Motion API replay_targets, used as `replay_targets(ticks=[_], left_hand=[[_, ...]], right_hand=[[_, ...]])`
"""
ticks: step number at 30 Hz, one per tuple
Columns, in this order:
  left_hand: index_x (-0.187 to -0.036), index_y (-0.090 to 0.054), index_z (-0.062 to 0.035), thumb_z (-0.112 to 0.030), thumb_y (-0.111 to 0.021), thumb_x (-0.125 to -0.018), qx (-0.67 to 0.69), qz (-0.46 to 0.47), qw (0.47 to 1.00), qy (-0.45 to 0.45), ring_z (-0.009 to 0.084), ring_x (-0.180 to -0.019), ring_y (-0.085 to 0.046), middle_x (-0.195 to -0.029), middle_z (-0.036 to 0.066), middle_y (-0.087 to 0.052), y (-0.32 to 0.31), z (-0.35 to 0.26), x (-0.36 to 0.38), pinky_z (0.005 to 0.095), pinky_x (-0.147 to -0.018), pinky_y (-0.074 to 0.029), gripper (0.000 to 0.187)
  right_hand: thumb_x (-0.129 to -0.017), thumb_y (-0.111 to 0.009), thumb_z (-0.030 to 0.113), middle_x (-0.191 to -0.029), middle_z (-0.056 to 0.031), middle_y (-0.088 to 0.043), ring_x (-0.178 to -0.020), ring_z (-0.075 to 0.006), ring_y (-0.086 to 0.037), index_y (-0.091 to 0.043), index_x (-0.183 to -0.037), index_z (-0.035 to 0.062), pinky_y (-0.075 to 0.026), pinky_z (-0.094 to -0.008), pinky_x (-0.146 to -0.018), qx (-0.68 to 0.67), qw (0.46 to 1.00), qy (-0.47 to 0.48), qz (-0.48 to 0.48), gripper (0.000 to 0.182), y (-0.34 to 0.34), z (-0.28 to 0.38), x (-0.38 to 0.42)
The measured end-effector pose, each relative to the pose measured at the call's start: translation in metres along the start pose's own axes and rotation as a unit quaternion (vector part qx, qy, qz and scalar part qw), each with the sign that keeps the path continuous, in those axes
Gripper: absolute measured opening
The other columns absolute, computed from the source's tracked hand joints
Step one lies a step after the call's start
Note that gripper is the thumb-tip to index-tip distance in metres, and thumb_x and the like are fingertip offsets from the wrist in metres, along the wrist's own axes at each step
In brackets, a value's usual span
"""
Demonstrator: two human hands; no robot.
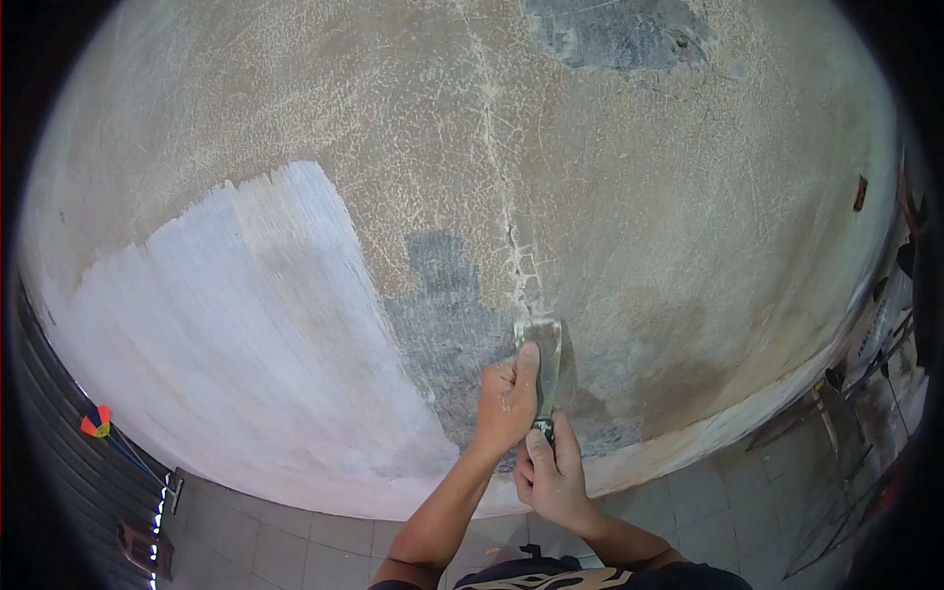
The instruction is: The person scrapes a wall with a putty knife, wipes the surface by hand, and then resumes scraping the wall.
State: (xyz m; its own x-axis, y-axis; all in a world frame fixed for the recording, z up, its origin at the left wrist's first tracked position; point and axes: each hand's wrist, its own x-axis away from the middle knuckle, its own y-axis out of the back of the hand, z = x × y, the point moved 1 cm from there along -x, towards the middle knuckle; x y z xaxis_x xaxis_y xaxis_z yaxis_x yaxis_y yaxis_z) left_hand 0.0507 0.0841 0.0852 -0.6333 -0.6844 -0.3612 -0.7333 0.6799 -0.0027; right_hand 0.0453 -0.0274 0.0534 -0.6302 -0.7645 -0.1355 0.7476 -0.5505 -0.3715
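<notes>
A scraper (550,356) with a broad, worn blade has its edge against the wall at the lower end of a pale crack (509,226). My left hand (507,403) is closed at the side of the blade, its thumb laid along the metal. Lower down, my right hand (554,480) grips the dark handle, thumb and fingers around its end. Beside the blade, a bare grey patch (447,320) shows where the surface layer is gone. What lies under my left fingers is hidden.
White coating (256,324) covers the wall's lower left. Another grey patch (619,34) is near the top. A tiled floor (339,531) runs along the wall's base. At left, a colourful object (96,422) stands by corrugated sheeting (59,472); assorted items (865,374) crowd the right.
</notes>
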Motion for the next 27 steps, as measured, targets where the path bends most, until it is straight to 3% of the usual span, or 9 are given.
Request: replay_targets(ticks=[4, 9, 12, 25, 27], left_hand=[[-0.055, -0.042, -0.0035, -0.033, -0.048, -0.101, -0.036, -0.004, 0.999, -0.008, 0.0041, -0.053, -0.03, -0.052, -0.005, -0.038, 0.002, 0.012, 0.006, 0.0297, -0.044, -0.024, 0.055], [-0.057, -0.043, -0.0029, -0.034, -0.048, -0.101, 0.027, 0.008, 1.0, -0.009, 0.0049, -0.055, -0.032, -0.053, -0.005, -0.039, 0.002, -0.012, -0.01, 0.0298, -0.045, -0.026, 0.054], [-0.057, -0.043, -0.0033, -0.033, -0.048, -0.101, 0.017, 0.008, 1.0, 0.001, 0.0052, -0.055, -0.032, -0.054, -0.005, -0.038, 0.001, 0.004, -0.003, 0.0304, -0.045, -0.026, 0.054], [-0.056, -0.043, -0.0039, -0.034, -0.048, -0.101, 0.006, -0.005, 1.0, -0.017, 0.0049, -0.055, -0.031, -0.053, -0.005, -0.038, 0.004, 0.005, -0.002, 0.03, -0.045, -0.026, 0.055], [-0.056, -0.043, -0.0038, -0.034, -0.048, -0.101, -0.017, -0.006, 1.0, -0.013, 0.0047, -0.054, -0.031, -0.053, -0.005, -0.039, 0.004, 0.008, 0.002, 0.0297, -0.045, -0.026, 0.055]], right_hand=[[-0.102, -0.039, 0.017, -0.065, 0.0004, -0.038, -0.045, -0.0045, -0.031, -0.036, -0.101, 0.0111, -0.03, -0.0213, -0.035, 0.003, 1.0, -0.004, 0.0, 0.007, 0.002, -0.013, 0.005], [-0.101, -0.039, 0.018, -0.066, 0.0008, -0.039, -0.048, -0.0042, -0.033, -0.037, -0.107, 0.0107, -0.031, -0.0208, -0.036, -0.016, 1.0, -0.014, 0.013, 0.01, -0.008, 0.02, -0.002], [-0.102, -0.039, 0.019, -0.066, 0.0003, -0.039, -0.045, -0.0049, -0.032, -0.037, -0.108, 0.0109, -0.03, -0.0216, -0.035, -0.011, 1.0, 0.002, -0.012, 0.011, -0.005, -0.001, -0.002], [-0.101, -0.039, 0.019, -0.065, 0.0001, -0.039, -0.043, -0.0056, -0.03, -0.035, -0.103, 0.0127, -0.029, -0.0217, -0.034, -0.005, 1.0, 0.014, 0.001, 0.008, -0.005, -0.002, -0.002], [-0.101, -0.039, 0.019, -0.065, 0.0004, -0.039, -0.043, -0.0052, -0.029, -0.035, -0.101, 0.0128, -0.029, -0.0211, -0.034, 0.005, 1.0, -0.021, 0.002, 0.007, -0.005, 0.001, 0.005]])
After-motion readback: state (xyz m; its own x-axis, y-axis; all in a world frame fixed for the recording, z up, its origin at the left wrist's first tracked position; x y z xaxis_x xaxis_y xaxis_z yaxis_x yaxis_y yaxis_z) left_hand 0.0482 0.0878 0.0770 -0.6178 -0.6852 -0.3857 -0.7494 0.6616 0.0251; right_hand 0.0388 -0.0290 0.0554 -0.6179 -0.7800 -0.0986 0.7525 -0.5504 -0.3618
